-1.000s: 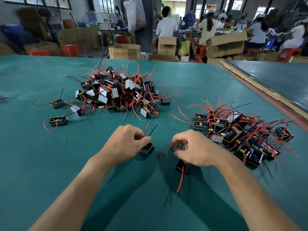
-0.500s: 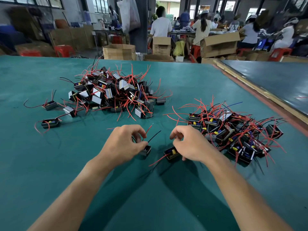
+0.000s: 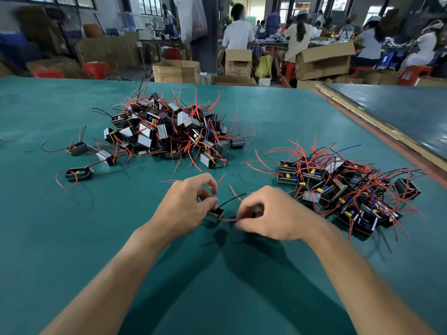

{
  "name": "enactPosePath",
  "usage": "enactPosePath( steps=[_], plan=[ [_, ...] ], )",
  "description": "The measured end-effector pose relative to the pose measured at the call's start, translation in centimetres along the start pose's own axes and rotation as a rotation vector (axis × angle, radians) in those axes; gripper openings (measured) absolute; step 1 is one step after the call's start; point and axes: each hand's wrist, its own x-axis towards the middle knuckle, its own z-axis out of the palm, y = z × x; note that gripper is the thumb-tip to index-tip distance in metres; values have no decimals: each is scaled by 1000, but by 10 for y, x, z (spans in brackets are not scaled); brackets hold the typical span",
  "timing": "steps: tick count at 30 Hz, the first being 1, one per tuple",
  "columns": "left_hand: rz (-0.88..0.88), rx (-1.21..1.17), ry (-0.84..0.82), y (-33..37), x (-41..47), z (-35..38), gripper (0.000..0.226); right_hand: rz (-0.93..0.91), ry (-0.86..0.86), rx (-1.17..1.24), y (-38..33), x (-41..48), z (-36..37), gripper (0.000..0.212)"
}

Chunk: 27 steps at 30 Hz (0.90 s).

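L hand: fingers curled close round a small black module, thumb & forefinger on its top. The module is held lifted off the green worktop, in the middle, between the two piles and nearer to the person. R hand: also curled, fingertips pinching the red wire that comes from the module's side. A black wire rises from the module. Big pile of modules behind at left, second pile at right. Something dark sits inside the R hand; cannot tell what.
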Motion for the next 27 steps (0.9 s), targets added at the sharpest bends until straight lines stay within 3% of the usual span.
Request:
enactPosePath(
  steps=[6, 11, 17, 27],
  plan=[
    [28, 99, 0, 1, 0, -2, 16, 84, 99, 88, 7, 2, -2, 14],
    [42, 63, 26, 6, -3, -5, 50, 120, 159, 160, 9, 5, 0, 21],
    [47, 106, -6, 9, -3, -6, 28, 161, 164, 154, 9, 7, 1, 20],
    [151, 84, 58, 15, -7, -2, 18, 130, 189, 162, 6, 6, 3, 19]
  ],
)
